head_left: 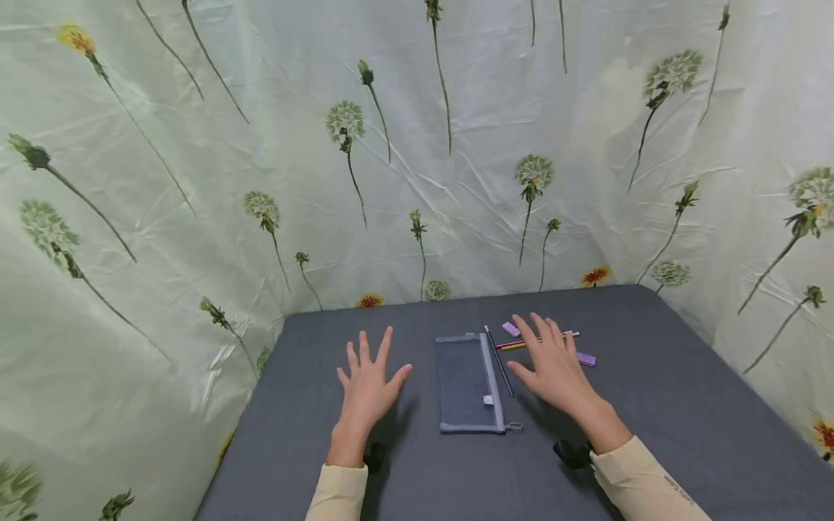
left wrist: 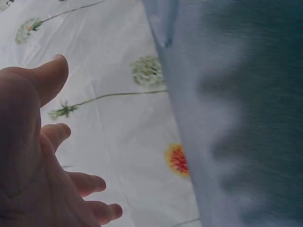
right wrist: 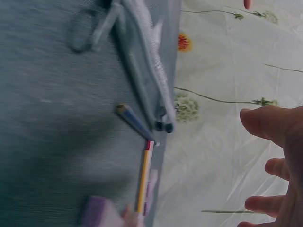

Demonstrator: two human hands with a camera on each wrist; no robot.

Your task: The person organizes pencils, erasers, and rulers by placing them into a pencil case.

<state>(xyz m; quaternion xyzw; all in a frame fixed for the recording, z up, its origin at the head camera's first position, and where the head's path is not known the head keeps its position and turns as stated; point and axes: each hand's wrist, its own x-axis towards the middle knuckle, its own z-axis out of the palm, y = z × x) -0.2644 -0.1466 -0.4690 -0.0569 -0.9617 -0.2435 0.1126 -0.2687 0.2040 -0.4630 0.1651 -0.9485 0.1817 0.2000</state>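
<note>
My left hand (head_left: 368,391) hovers over the table with its fingers spread, left of a dark mesh zip pouch (head_left: 464,380). The pouch lies flat, with a grey zip down its right side and a loop at the near corner. On the other side, my right hand (head_left: 554,369) is held over several pencils, fingers apart and nothing in them. Beside the zip lies a dark pencil (head_left: 499,365). Red and yellow pencils (right wrist: 142,182) run partly beneath the right hand in the head view. One purple eraser (head_left: 511,330) sits beyond them, another purple eraser (head_left: 586,359) to the right.
A grey cloth-covered table (head_left: 313,362) carries everything. Behind it and along both sides hangs a pale curtain (head_left: 293,145) printed with dandelions. Each wrist wears a dark device, and shadows of the hands fall on the cloth.
</note>
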